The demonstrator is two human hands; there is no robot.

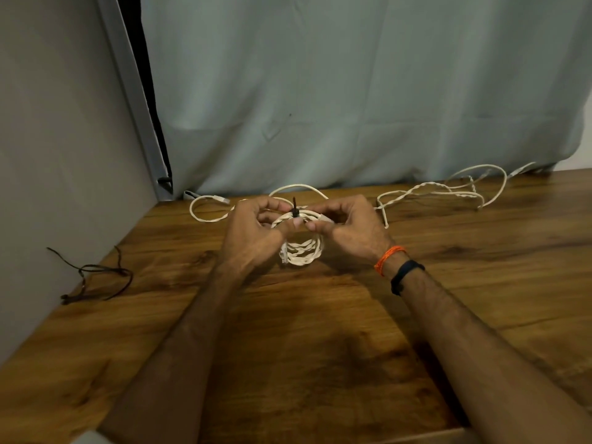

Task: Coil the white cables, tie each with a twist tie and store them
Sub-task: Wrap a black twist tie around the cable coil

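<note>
White coil: a coiled white cable (302,248) is held up just above the wooden surface (288,331), near its far middle, between both hands.
Twist tie: a dark twist tie (294,209) wraps the top of the coil, its end sticking upward.
Left hand: the left hand (253,232) has its fingers (277,205) curled round the coil's left side, thumb and forefinger pinching at the tie.
Right hand: the right hand (349,225) grips the coil's right side, fingertips meeting just beside the tie.
Wrist: an orange thread band (389,258) and a black band (405,275) sit on the right wrist.
Loose cables: one loose white cable (208,206) lies behind the left hand; a second tangled white cable (448,190) sprawls at the far right, well apart from the coil.
Spare ties: thin dark ties (96,277) lie at the left edge, beside the grey wall (57,155).
Backdrop: a pale curtain (352,91) hangs behind the surface.
</note>
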